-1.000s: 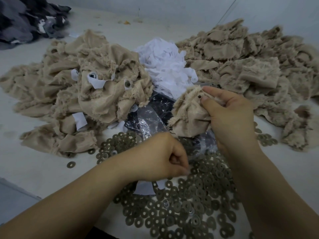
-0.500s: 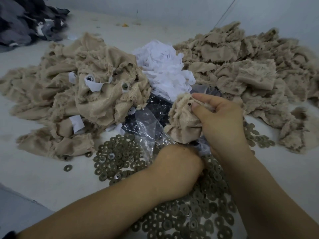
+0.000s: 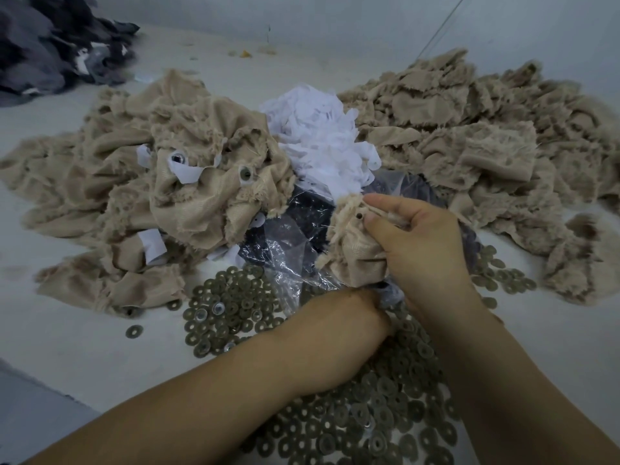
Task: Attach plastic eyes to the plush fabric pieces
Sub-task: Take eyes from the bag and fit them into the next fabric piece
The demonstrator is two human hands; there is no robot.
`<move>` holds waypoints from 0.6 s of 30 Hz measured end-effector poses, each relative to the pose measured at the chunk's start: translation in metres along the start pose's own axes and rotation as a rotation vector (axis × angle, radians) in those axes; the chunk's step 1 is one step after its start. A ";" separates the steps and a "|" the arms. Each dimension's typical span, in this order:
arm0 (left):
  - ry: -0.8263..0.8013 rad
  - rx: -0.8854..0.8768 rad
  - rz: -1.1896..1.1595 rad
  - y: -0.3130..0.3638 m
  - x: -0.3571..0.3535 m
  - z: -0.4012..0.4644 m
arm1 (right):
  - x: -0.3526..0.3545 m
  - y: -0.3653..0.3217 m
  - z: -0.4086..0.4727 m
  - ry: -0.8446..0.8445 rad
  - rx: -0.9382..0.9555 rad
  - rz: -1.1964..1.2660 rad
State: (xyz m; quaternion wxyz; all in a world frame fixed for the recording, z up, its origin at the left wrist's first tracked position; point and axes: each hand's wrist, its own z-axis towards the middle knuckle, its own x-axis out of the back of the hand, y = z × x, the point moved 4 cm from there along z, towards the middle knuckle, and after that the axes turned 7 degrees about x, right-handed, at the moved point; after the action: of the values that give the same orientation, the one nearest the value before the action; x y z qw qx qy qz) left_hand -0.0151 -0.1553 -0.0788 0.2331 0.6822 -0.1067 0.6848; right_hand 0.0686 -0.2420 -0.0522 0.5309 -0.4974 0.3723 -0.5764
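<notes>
Tan plush piece (image 3: 355, 250) bunching upright at centre, small dark hole showing near its top. Finished pieces (image 3: 201, 182) lying heaped left, eyes (image 3: 245, 173) facing up.

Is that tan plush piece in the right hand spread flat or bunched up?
Bunched up. The right hand grips the tan plush fabric piece crumpled into folds, one small dark hole facing up beside the thumb.

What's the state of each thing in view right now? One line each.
Right hand: grips the plush piece.
Plush piece: bunched, lifted, small dark hole facing up.
Left hand: down among the washers at the bag's edge, fingers hidden.
Plastic bag: crumpled, dark parts inside.
Washers: loose, scattered flat.
Left fabric pile: heaped, eyes fitted.
Right fabric pile: heaped.
White scraps: heaped.
</notes>
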 end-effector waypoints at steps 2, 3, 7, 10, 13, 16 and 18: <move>-0.013 -0.022 -0.054 -0.001 0.005 0.000 | 0.000 0.000 0.000 0.003 -0.004 0.013; -0.008 -0.035 -0.072 -0.001 0.008 -0.001 | 0.000 0.000 0.000 0.006 -0.006 0.017; 0.062 -0.040 -0.056 -0.001 0.015 -0.006 | -0.001 0.000 0.000 0.009 -0.024 0.030; 0.161 -0.038 -0.062 -0.008 0.023 -0.011 | -0.001 -0.001 0.000 0.010 -0.036 0.053; 0.330 0.054 -0.177 -0.024 0.046 -0.015 | -0.002 -0.002 -0.001 0.013 -0.032 0.012; 0.537 0.294 -0.480 -0.043 0.064 -0.019 | -0.006 -0.002 -0.004 -0.027 -0.055 0.028; 0.577 0.442 -0.837 -0.055 0.063 -0.018 | -0.010 -0.003 -0.006 -0.062 -0.060 0.056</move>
State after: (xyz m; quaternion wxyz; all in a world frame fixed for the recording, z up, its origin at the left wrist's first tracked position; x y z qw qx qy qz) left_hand -0.0032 -0.0886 -0.0271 0.3563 0.4838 0.3877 0.6991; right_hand 0.0611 -0.2318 -0.0524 0.5429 -0.5200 0.3868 -0.5341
